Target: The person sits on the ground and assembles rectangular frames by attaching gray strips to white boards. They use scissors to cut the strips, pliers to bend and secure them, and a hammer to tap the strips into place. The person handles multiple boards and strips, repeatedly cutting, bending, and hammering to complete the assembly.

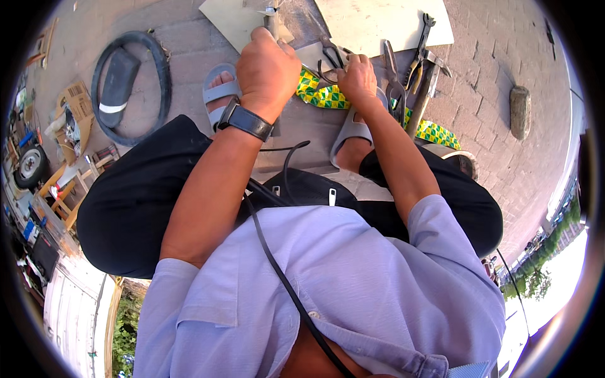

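Lilac shirt (353, 277) nearest; left hand (268, 66), fingers closed on upright metal tool (272, 22) at 12 o'clock; right hand (357, 79), fingers curled onto checkered cloth (321, 94); pliers (419, 53) at 1 o'clock, lengthwise 12-to-6

The person wears a pale lilac-blue short-sleeved shirt (328, 283) with buttons down the front, filling the lower middle of the frame, and black trousers (145, 201) across the centre. A black wristwatch (246, 120) sits upper middle. Grey slide sandals (220, 94) cover both feet. A black cable (283, 277), perhaps the camera's, crosses the shirt.
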The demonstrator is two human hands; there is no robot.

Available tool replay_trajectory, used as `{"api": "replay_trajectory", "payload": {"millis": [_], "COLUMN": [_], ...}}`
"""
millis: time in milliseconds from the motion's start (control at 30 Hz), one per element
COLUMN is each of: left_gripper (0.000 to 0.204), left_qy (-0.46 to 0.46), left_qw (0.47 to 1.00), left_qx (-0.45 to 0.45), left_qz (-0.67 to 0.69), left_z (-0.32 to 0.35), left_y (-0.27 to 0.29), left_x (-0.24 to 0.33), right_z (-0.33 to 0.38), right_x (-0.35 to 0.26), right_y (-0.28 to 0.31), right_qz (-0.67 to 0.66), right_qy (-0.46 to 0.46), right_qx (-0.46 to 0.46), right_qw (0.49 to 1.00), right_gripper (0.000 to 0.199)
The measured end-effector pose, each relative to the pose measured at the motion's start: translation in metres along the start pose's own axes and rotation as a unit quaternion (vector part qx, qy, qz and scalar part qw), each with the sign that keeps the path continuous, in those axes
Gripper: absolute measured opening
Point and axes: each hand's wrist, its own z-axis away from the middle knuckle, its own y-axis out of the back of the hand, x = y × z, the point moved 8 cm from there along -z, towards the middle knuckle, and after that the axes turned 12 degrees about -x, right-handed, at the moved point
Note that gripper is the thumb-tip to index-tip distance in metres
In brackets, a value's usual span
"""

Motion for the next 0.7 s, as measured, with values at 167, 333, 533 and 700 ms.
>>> {"api": "replay_trajectory", "payload": {"millis": [167,333,533,700], "left_gripper": [0.028,0.028,0.028,0.033], "left_qy": [0.014,0.025,0.015,-0.004], "left_qw": [0.999,0.999,0.998,0.999], "left_qx": [-0.018,-0.025,-0.020,-0.004], "left_qz": [0.034,0.042,0.054,0.035], "left_z": [0.001,0.005,0.008,0.008], "left_y": [-0.005,-0.007,-0.007,-0.012], "left_x": [0.007,0.011,0.012,0.014], "right_z": [0.033,0.063,0.062,0.061], "right_x": [0.095,0.140,0.186,0.186], "right_y": [0.031,0.013,-0.027,-0.022], "right_qz": [0.005,-0.019,-0.029,-0.003], "right_qy": [-0.200,-0.313,-0.301,-0.228], "right_qx": [0.037,-0.051,-0.145,-0.108], "right_qw": [0.979,0.948,0.942,0.968], "right_gripper": [0.053,0.063,0.060,0.059]}}
